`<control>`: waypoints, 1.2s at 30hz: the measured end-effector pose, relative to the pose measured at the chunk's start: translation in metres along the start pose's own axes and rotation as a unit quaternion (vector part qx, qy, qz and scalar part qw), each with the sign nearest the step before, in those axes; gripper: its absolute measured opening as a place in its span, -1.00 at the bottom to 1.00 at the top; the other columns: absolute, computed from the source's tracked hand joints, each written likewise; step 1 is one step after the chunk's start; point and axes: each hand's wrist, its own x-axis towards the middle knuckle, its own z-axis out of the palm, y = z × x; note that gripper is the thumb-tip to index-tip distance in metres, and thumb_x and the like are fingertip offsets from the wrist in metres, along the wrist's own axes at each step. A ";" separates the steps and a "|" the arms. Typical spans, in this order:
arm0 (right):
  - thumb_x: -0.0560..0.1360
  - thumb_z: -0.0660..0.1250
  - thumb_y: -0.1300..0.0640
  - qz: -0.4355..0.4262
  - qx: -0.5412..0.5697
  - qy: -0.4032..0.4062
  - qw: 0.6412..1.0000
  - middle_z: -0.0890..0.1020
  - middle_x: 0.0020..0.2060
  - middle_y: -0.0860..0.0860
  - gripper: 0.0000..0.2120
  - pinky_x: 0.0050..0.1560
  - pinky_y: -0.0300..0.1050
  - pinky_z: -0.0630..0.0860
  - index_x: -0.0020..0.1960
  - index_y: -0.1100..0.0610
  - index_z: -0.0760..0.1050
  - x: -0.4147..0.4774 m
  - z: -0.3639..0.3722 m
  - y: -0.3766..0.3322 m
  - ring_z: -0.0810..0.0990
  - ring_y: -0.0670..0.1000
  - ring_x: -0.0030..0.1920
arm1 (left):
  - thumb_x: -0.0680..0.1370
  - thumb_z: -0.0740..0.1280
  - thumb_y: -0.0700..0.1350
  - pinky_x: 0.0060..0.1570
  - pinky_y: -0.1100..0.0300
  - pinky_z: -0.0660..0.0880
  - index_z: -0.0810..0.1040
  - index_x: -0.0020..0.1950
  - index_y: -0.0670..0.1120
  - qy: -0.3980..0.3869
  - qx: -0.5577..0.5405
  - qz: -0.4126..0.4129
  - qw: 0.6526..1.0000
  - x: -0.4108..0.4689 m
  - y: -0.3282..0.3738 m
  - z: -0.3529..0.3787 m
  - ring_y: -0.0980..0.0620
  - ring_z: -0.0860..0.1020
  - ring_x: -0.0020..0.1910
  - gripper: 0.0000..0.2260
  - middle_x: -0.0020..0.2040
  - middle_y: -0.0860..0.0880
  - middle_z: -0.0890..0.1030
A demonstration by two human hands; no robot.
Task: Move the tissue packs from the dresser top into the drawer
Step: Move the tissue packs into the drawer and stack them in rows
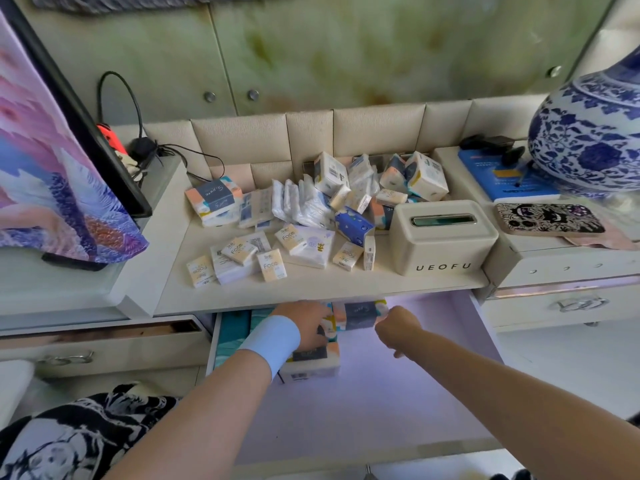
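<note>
Drawer (433, 382) is open below the surface (346, 287). L hand (306, 325), w/ blue wristband (273, 341), lies on packs in drawer (311, 363) at back-left; fingers hidden, can't tell grip. R hand (398, 327) is curled at the end of dark-label pack (362, 313); can't tell if it's holding. Most tissue packs (311, 216) are heaped on the surface beside UEOFU box (443, 240).

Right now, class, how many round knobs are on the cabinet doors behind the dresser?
3. The left knob and middle knob sit side by side left of centre; right knob is far right. Others may be hidden.
</note>
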 end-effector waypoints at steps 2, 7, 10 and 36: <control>0.54 0.19 0.17 -0.043 -0.140 0.009 0.989 0.57 -0.15 0.08 -0.88 -0.15 -0.12 0.57 0.04 0.17 0.44 -0.010 -0.013 -0.006 0.62 0.07 -0.13 | 0.56 0.28 0.08 0.15 0.08 0.47 0.37 0.44 0.11 0.026 -0.050 -0.007 0.998 -0.003 0.000 -0.019 -0.06 0.52 0.19 -0.56 0.29 0.04 0.52; 0.51 0.24 0.12 -0.088 -0.127 -0.012 0.988 0.60 -0.28 0.07 -0.83 -0.41 -0.21 0.47 -0.07 0.22 0.52 -0.015 -0.034 -0.034 0.57 0.01 -0.36 | 0.58 0.27 0.05 0.11 0.15 0.43 0.38 0.41 0.11 0.081 -0.114 -0.042 0.989 -0.014 -0.029 -0.061 0.04 0.50 0.09 -0.61 0.22 0.10 0.54; 0.56 0.21 0.11 -0.048 -0.189 -0.071 0.978 0.59 -0.23 0.12 -0.71 -0.35 -0.18 0.54 0.11 0.31 0.51 -0.018 -0.028 -0.040 0.68 0.15 -0.09 | 0.56 0.28 0.07 0.12 0.14 0.44 0.44 0.33 0.11 0.084 -0.109 -0.072 0.988 -0.022 -0.052 -0.070 0.04 0.52 0.13 -0.67 0.16 0.13 0.56; 0.49 0.20 0.07 -0.258 -0.066 0.177 0.948 0.61 -0.06 -0.07 -0.77 0.07 0.01 0.54 0.08 -0.11 0.55 0.045 -0.080 -0.188 0.54 0.01 -0.07 | 0.56 0.29 0.01 0.19 0.03 0.47 0.43 0.35 0.05 0.254 -0.239 -0.163 0.923 0.057 -0.136 -0.114 -0.07 0.50 0.22 -0.65 0.29 0.01 0.51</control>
